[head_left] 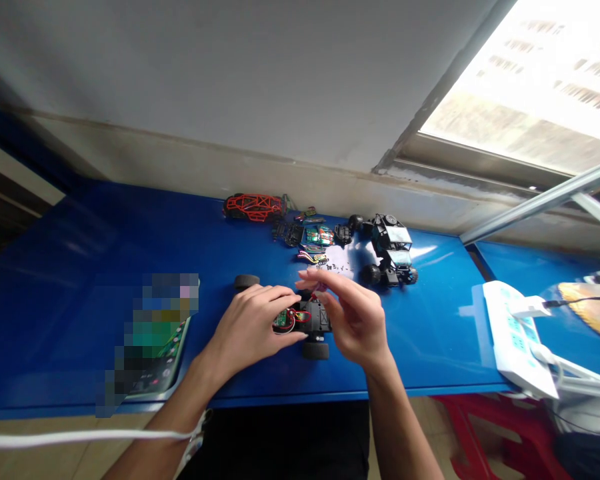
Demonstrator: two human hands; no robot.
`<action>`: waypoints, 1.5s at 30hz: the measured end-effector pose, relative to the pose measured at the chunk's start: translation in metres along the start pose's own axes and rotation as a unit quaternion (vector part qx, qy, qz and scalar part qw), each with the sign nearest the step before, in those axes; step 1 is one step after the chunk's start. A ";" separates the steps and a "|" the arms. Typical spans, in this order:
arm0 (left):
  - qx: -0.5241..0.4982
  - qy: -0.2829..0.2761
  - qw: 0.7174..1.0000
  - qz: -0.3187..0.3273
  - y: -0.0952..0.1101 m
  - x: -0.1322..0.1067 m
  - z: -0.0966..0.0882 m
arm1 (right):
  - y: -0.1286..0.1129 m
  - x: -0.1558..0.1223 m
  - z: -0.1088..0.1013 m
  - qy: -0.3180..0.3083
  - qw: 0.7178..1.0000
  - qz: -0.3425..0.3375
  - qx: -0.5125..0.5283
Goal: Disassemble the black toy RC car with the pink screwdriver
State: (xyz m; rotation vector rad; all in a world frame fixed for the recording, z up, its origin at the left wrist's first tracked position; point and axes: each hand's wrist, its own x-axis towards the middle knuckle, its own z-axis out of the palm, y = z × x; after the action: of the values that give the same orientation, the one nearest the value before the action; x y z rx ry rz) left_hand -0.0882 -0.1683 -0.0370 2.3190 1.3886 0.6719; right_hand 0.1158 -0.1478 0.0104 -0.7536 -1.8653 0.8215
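A small black toy car chassis (314, 319) with black wheels, a green circuit board and red wires lies on the blue table (80, 267). My left hand (253, 327) rests on its left end, fingers curled over the board and gripping it. My right hand (353, 313) hovers over the right end, thumb and fingers pinched together above the chassis; what they pinch is too small to make out.
Behind lie a red roll-cage frame (254, 206), a second stripped chassis with loose parts (313, 235), scattered small screws (336, 268) and a complete black toy truck (391, 249). A pixelated tablet-like device (153, 347) sits left. A white device (517, 340) stands at the right edge.
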 end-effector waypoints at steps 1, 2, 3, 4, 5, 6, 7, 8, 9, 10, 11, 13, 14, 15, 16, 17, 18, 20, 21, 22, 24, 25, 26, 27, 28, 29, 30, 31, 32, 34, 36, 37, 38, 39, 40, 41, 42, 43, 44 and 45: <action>0.000 0.003 1.000 0.001 0.000 0.000 0.000 | 0.000 0.000 0.000 0.014 1.000 -0.007 -0.007; 0.000 0.005 1.000 0.002 0.000 -0.001 0.001 | 0.001 0.000 0.001 0.023 1.000 -0.015 -0.014; -0.001 0.006 1.000 0.003 0.000 -0.001 0.001 | 0.002 0.000 0.001 0.030 0.999 -0.022 -0.021; -0.001 0.006 1.000 0.004 0.000 -0.001 0.001 | 0.002 0.000 0.001 0.035 0.999 -0.028 -0.028; -0.001 0.006 1.000 0.004 0.000 -0.002 0.001 | 0.003 0.001 0.001 0.041 0.998 -0.033 -0.035; -0.002 0.006 1.000 0.005 0.000 -0.002 0.001 | 0.004 0.001 0.002 0.050 0.997 -0.036 -0.044; -0.002 0.005 1.000 0.006 0.000 -0.002 0.001 | 0.005 0.001 0.002 0.063 0.996 -0.038 -0.057; -0.001 0.005 1.000 0.006 0.000 -0.002 0.001 | 0.005 0.001 0.003 0.076 0.994 -0.040 -0.072; 0.000 0.005 1.000 0.006 0.000 -0.002 0.001 | 0.006 0.002 0.003 0.088 0.991 -0.042 -0.087; 0.001 0.005 1.000 0.005 0.000 -0.002 0.001 | 0.007 0.002 0.004 0.099 0.989 -0.045 -0.098; 0.001 0.006 1.000 0.005 0.000 -0.002 0.001 | 0.007 0.002 0.003 0.102 0.988 -0.046 -0.105; 0.001 0.008 1.000 0.003 0.000 -0.001 0.000 | 0.007 0.002 0.002 0.081 0.991 -0.040 -0.099; 0.001 0.008 1.000 0.002 0.000 -0.001 0.000 | 0.006 0.002 0.001 0.061 0.994 -0.034 -0.089; 0.000 0.006 1.000 0.001 0.000 -0.001 0.000 | 0.004 0.001 0.000 0.038 0.996 -0.026 -0.073; 0.000 0.004 1.000 -0.001 0.000 -0.001 0.000 | 0.003 0.001 -0.001 0.016 0.998 -0.019 -0.055; 0.001 0.001 1.000 -0.002 0.000 0.000 0.000 | 0.002 0.000 -0.002 -0.002 0.999 -0.012 -0.034; 0.002 -0.001 1.000 -0.003 0.000 0.000 0.000 | 0.001 -0.001 -0.002 -0.014 1.000 -0.008 -0.015; 0.004 -0.003 1.000 -0.003 0.000 0.000 0.000 | 0.000 -0.002 -0.002 -0.021 1.000 -0.005 0.006; 0.003 -0.002 1.000 -0.003 0.000 0.000 0.000 | 0.000 -0.003 -0.001 -0.018 1.000 -0.004 0.007; 0.002 -0.002 1.000 -0.003 0.000 0.000 0.001 | 0.000 -0.004 0.000 -0.011 1.000 -0.005 0.001; -0.001 0.000 1.000 -0.001 -0.001 -0.001 0.001 | 0.002 -0.005 0.001 0.012 1.000 -0.009 -0.017; -0.001 0.001 1.000 0.001 -0.001 -0.001 0.002 | 0.003 -0.005 0.001 0.024 0.999 -0.014 -0.025; 0.000 0.002 1.000 0.002 -0.001 -0.001 0.002 | 0.003 -0.005 0.001 0.037 0.999 -0.018 -0.031; 0.001 0.002 1.000 0.003 -0.001 -0.002 0.002 | 0.004 -0.005 0.001 0.050 0.998 -0.023 -0.036; 0.003 0.002 1.000 0.004 -0.001 -0.002 0.002 | 0.005 -0.005 0.002 0.060 0.997 -0.025 -0.042; 0.003 0.002 1.000 0.004 -0.001 -0.001 0.001 | 0.006 -0.005 0.002 0.068 0.996 -0.026 -0.049; 0.003 0.001 1.000 0.005 -0.001 -0.001 0.001 | 0.006 -0.004 0.003 0.074 0.995 -0.028 -0.057; 0.003 0.000 1.000 0.005 0.000 -0.001 0.001 | 0.007 -0.004 0.004 0.081 0.994 -0.031 -0.067; 0.003 -0.001 1.000 0.005 0.000 -0.001 0.000 | 0.007 -0.003 0.005 0.089 0.992 -0.034 -0.078; 0.003 -0.001 1.000 0.004 0.000 -0.001 -0.001 | 0.008 -0.002 0.005 0.101 0.989 -0.039 -0.097; 0.004 0.000 1.000 0.002 0.000 -0.001 -0.001 | 0.007 -0.001 0.004 0.093 0.990 -0.031 -0.103; 0.004 0.001 1.000 0.001 -0.001 -0.001 0.000 | 0.006 -0.002 0.003 0.078 0.992 -0.022 -0.097; 0.004 0.002 1.000 0.001 -0.001 -0.002 0.000 | 0.005 -0.002 0.001 0.059 0.994 -0.012 -0.087; 0.004 0.003 1.000 0.000 -0.001 -0.002 0.000 | 0.004 -0.003 -0.001 0.039 0.997 -0.003 -0.072; 0.005 0.003 1.000 0.001 -0.001 -0.002 0.000 | 0.003 -0.004 -0.003 0.021 0.998 0.004 -0.057; 0.005 0.004 1.000 0.001 -0.001 -0.002 0.001 | 0.001 -0.005 -0.004 0.006 0.999 0.008 -0.043; 0.006 0.005 1.000 0.002 -0.001 -0.002 0.001 | 0.000 -0.006 -0.006 -0.003 0.999 0.010 -0.033; 0.005 0.003 1.000 0.003 -0.001 -0.001 0.001 | -0.001 -0.007 -0.006 -0.005 1.000 0.009 -0.027; 0.005 0.002 1.000 0.004 -0.001 -0.001 0.001 | -0.001 -0.007 -0.007 0.000 1.000 0.007 -0.027; 0.006 0.001 1.000 0.005 -0.001 -0.001 0.001 | -0.002 -0.008 -0.007 0.009 1.000 0.002 -0.030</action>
State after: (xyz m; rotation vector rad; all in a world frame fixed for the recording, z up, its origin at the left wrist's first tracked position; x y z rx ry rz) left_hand -0.0891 -0.1690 -0.0383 2.3354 1.3872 0.6709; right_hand 0.1249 -0.1536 0.0102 -0.8001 -1.8799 0.7620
